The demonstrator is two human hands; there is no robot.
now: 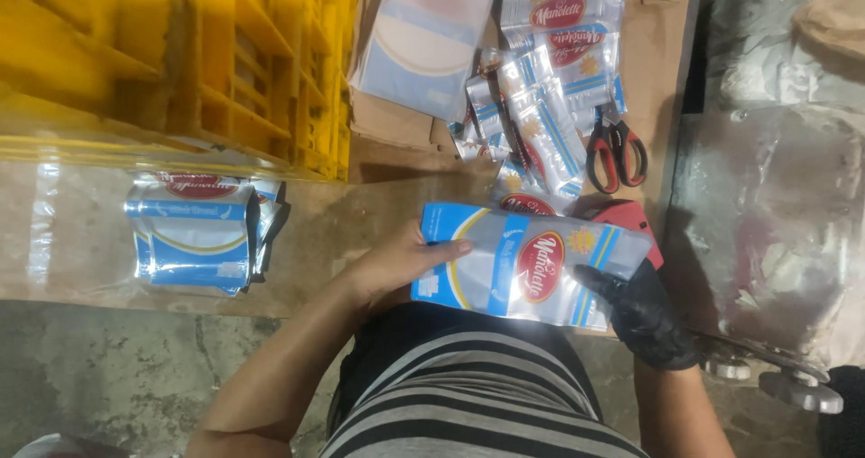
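I hold an empty clear plastic bag [527, 264] with blue edges and a red oval label flat between both hands, just in front of my body. My bare left hand [396, 264] grips its left end. On the bag's right end sits my right hand [641, 316], in a black glove. A stack of the same bags [194, 233] lies to the left on the brown work surface [342, 215]. More such bags [545, 116] lie scattered beyond the held one.
Yellow plastic crates [180, 62] fill the upper left. Red-handled scissors [615, 152] lie to the right of the loose bags. A larger blue-and-white bag [423, 39] lies at the top. Crumpled clear plastic sheeting [766, 215] covers the right side. A red object [631, 217] shows behind the held bag.
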